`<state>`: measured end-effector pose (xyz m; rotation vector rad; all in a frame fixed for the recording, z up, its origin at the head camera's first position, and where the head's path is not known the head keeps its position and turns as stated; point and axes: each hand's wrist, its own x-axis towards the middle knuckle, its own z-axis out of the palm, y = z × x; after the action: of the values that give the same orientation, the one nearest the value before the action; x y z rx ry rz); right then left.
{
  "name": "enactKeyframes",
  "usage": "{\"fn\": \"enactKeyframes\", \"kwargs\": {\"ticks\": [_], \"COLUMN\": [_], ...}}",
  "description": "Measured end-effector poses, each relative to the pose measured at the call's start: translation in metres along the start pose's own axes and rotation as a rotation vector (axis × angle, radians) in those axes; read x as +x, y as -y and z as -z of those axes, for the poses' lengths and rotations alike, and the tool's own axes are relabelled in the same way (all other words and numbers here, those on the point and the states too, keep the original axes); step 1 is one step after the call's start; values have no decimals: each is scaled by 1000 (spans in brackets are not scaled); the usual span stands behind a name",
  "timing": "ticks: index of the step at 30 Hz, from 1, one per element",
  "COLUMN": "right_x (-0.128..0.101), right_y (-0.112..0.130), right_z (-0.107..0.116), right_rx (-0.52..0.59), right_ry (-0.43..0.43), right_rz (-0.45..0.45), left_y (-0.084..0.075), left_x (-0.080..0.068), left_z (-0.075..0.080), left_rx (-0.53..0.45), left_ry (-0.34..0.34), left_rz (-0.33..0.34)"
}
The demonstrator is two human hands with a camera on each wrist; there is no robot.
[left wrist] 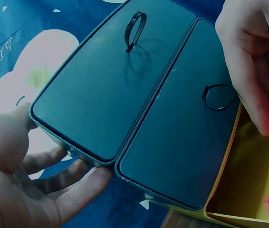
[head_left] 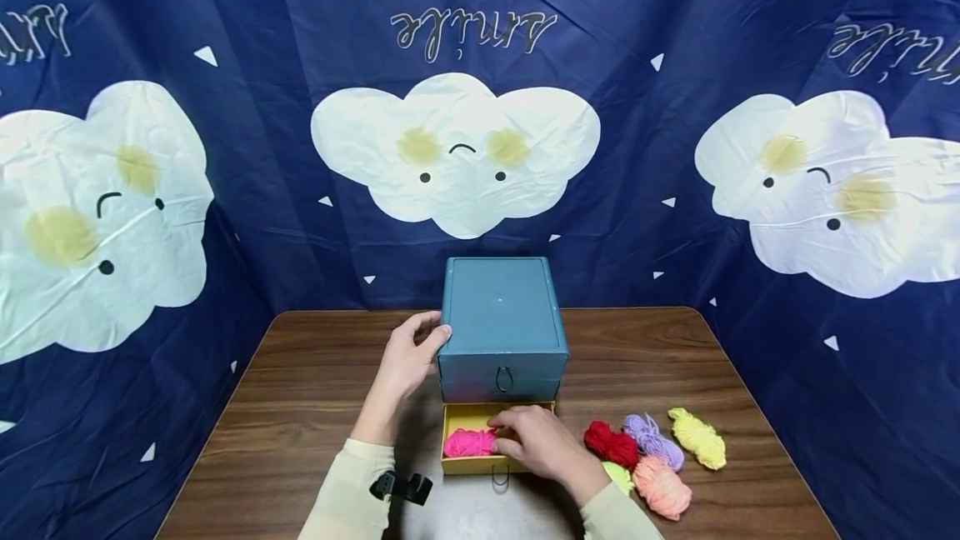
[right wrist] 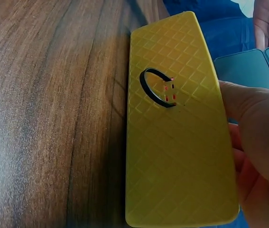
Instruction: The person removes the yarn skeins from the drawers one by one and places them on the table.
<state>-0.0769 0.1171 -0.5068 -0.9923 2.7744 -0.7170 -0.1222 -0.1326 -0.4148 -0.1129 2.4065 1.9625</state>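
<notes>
A blue two-tier drawer cabinet (head_left: 501, 311) stands above a pulled-out yellow drawer (head_left: 474, 467). My left hand (head_left: 407, 357) rests against the cabinet's left side, its fingers along the lower edge in the left wrist view. A bright pink yarn skein (head_left: 468, 443) lies in the left part of the drawer. Over the drawer's right part reaches my right hand (head_left: 543, 444), fingers pointing down inside and thumb at the skein's right end. In the left wrist view its fingertips (left wrist: 268, 124) are beside the pink yarn. The right wrist view shows the drawer's front, not the yarn.
To the right lie red (head_left: 611, 442), purple (head_left: 654, 440), yellow (head_left: 698, 438), peach (head_left: 662, 487) and partly hidden lime (head_left: 619, 476) yarn skeins on the wooden table (head_left: 330, 407). Black loop handles (head_left: 505, 379) stick out from the drawer fronts. Blue cloud-print cloth (head_left: 637, 190) encloses the table.
</notes>
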Motion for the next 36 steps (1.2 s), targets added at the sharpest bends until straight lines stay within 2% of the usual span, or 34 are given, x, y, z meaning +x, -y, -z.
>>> {"fn": "enactKeyframes", "kwargs": {"ticks": [6,16,28,36], "right_x": [4,8,10,9], "right_y": [-2,-3,-3,-4], "right_z": [0,0,-1,-1], "right_rx": [12,44,66,135], "right_ry": [41,117,128,171], "right_rz": [-4,-67,-21,-44], "left_y": [0,-3,1,0], "left_x": [1,-3,-1,-2], "left_z": [0,-1,-1,-2], "left_rx": [-2,-1,-9,-3], "left_ry": [-2,9,-4,-10], "left_rz": [6,-3,-2,1]}}
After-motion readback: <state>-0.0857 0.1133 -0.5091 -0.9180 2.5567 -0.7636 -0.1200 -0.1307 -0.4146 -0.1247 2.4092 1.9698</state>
